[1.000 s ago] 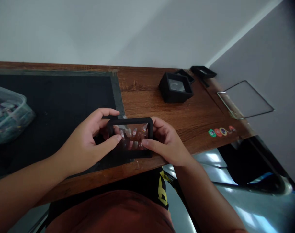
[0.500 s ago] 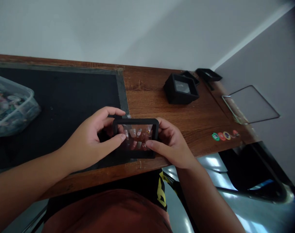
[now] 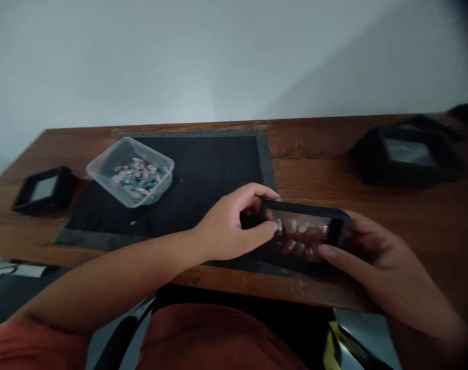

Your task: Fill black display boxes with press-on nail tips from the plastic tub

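Thumbs (image 3: 262,234) on the front face, and we have a two-handed grip on the black case (image 3: 303,232). Our left hand (image 3: 231,228) clasps its left end, forefinger (image 3: 259,191) arched by the top corner; our right hand (image 3: 384,264), a little blurred, is wrapped round the right end, its other fingers tucked behind. Look at the lie of it — long axis running side to side across us, right end a touch lower in our view, clear window (image 3: 314,217) turned up toward us. Behind that window we see small glossy pieces (image 3: 294,225) in two rows. We have it over the near right corner of the black mat (image 3: 214,169), close to the front edge of the table (image 3: 311,172); whether it touches down, we cannot tell. Out to the left sits a clear tub (image 3: 110,160) of small coloured pieces (image 3: 139,177) — on the mat, well apart from our hands. Farther left, a black box (image 3: 62,191) stands on the wood; another box (image 3: 372,159), blurred, stands off to the right.
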`<action>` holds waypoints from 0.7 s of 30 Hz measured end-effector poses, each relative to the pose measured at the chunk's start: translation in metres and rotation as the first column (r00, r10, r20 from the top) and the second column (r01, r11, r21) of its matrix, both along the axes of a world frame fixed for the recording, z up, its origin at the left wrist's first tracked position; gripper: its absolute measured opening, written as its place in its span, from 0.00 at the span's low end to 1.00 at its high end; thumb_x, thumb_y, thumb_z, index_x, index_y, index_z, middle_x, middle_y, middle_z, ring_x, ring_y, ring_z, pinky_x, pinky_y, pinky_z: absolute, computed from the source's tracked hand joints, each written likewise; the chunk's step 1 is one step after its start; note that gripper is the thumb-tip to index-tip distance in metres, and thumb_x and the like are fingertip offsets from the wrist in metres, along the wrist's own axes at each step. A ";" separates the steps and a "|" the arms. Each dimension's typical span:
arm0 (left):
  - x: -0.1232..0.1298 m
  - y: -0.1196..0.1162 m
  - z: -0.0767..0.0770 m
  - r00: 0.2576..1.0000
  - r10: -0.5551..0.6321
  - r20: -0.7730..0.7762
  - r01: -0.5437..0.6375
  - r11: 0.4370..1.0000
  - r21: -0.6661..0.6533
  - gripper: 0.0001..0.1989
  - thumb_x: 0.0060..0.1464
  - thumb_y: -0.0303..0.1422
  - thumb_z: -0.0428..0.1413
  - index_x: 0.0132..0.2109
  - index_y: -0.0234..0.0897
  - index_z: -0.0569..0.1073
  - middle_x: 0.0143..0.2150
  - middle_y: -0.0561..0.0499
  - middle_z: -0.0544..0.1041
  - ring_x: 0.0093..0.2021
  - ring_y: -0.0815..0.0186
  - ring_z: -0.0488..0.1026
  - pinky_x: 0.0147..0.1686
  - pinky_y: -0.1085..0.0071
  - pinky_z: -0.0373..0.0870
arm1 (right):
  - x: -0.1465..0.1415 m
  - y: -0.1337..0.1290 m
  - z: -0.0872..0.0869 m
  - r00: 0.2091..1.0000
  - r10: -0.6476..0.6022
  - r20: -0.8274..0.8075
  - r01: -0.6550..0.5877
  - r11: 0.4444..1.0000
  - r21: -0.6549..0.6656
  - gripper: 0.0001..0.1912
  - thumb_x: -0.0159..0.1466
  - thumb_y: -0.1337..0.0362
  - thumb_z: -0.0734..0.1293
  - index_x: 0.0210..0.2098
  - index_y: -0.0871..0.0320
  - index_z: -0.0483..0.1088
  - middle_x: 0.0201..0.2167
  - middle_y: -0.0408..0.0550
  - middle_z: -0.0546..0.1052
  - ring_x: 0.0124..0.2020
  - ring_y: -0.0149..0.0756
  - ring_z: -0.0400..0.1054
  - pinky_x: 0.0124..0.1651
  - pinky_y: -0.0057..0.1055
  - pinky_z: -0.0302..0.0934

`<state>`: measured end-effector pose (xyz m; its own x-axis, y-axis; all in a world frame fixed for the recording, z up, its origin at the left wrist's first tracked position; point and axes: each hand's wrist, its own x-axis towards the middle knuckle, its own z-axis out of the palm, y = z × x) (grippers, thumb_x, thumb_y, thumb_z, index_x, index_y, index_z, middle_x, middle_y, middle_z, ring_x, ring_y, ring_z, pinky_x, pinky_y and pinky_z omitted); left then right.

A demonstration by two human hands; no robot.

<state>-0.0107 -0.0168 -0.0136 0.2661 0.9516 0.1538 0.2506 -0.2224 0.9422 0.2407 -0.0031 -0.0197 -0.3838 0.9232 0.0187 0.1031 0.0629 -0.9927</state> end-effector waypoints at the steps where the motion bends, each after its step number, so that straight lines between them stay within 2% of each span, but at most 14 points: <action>1: -0.001 0.000 0.000 1.000 -0.003 -0.015 0.003 1.000 0.007 0.17 0.59 0.35 0.61 0.55 0.40 0.73 0.39 0.51 0.81 0.39 0.62 0.75 0.45 0.60 0.74 | 0.002 0.000 -0.003 1.000 -0.017 0.014 0.017 1.000 0.010 0.10 0.57 0.59 0.80 0.38 0.50 0.82 0.32 0.49 0.85 0.31 0.38 0.80 0.34 0.27 0.77; 2: -0.002 0.000 -0.001 1.000 -0.004 -0.027 0.004 1.000 0.018 0.18 0.59 0.36 0.61 0.55 0.40 0.73 0.39 0.50 0.81 0.39 0.61 0.75 0.46 0.59 0.74 | 0.003 0.001 -0.006 0.998 -0.043 0.042 0.043 0.999 -0.004 0.11 0.55 0.58 0.81 0.37 0.50 0.83 0.31 0.50 0.84 0.30 0.40 0.81 0.34 0.29 0.78; 4: -0.003 -0.001 -0.001 0.999 -0.006 -0.045 0.009 0.998 0.065 0.23 0.57 0.41 0.65 0.57 0.40 0.73 0.47 0.47 0.82 0.46 0.57 0.78 0.52 0.56 0.75 | 0.006 0.001 -0.013 0.994 -0.078 0.071 0.081 0.996 -0.034 0.12 0.52 0.57 0.82 0.36 0.47 0.84 0.31 0.52 0.84 0.30 0.44 0.81 0.33 0.31 0.79; 7: -0.004 -0.002 -0.002 0.990 -0.044 -0.135 0.064 0.987 0.148 0.43 0.48 0.51 0.72 0.65 0.39 0.69 0.63 0.38 0.77 0.62 0.46 0.74 0.65 0.47 0.70 | 0.007 0.002 -0.016 0.989 -0.135 0.065 0.139 0.987 -0.075 0.14 0.47 0.57 0.84 0.33 0.42 0.84 0.26 0.51 0.81 0.28 0.46 0.81 0.30 0.33 0.78; 9: -0.005 -0.001 -0.005 0.974 -0.089 -0.209 0.123 0.981 0.153 0.53 0.43 0.54 0.74 0.70 0.37 0.63 0.69 0.33 0.72 0.68 0.40 0.69 0.68 0.41 0.66 | 0.007 0.003 -0.015 0.986 -0.152 0.069 0.158 0.983 -0.094 0.15 0.44 0.57 0.85 0.31 0.41 0.84 0.23 0.51 0.79 0.27 0.47 0.80 0.30 0.34 0.79; 11: -0.004 0.001 -0.008 0.960 -0.129 -0.249 0.173 0.972 0.161 0.59 0.42 0.54 0.74 0.74 0.36 0.58 0.72 0.31 0.69 0.71 0.38 0.66 0.70 0.38 0.63 | 0.007 0.004 -0.015 0.984 -0.156 0.081 0.165 0.978 -0.127 0.14 0.43 0.56 0.85 0.30 0.40 0.84 0.22 0.52 0.79 0.28 0.49 0.80 0.31 0.37 0.79; 13: -0.004 0.002 -0.010 0.951 -0.140 -0.276 0.203 0.956 0.213 0.60 0.43 0.52 0.74 0.75 0.37 0.55 0.73 0.31 0.67 0.72 0.39 0.65 0.72 0.39 0.61 | 0.011 0.005 -0.019 0.981 -0.171 0.093 0.185 0.968 -0.172 0.15 0.42 0.54 0.85 0.30 0.40 0.84 0.24 0.53 0.80 0.30 0.53 0.81 0.32 0.40 0.80; 17: -0.002 0.001 -0.012 0.943 -0.086 -0.321 0.205 0.911 0.359 0.53 0.50 0.48 0.69 0.75 0.35 0.54 0.72 0.32 0.69 0.71 0.40 0.67 0.72 0.42 0.60 | 0.024 0.005 -0.037 0.968 -0.240 0.079 0.251 0.944 -0.213 0.22 0.40 0.54 0.85 0.35 0.39 0.84 0.32 0.55 0.84 0.36 0.62 0.83 0.39 0.49 0.81; 21: -0.002 0.000 -0.011 0.959 -0.007 -0.283 0.168 0.819 0.549 0.51 0.50 0.50 0.67 0.72 0.34 0.57 0.66 0.31 0.74 0.65 0.42 0.72 0.70 0.45 0.63 | 0.030 0.007 -0.044 0.977 -0.212 0.026 0.212 0.948 -0.237 0.18 0.43 0.52 0.84 0.34 0.35 0.83 0.33 0.56 0.84 0.38 0.63 0.82 0.42 0.53 0.79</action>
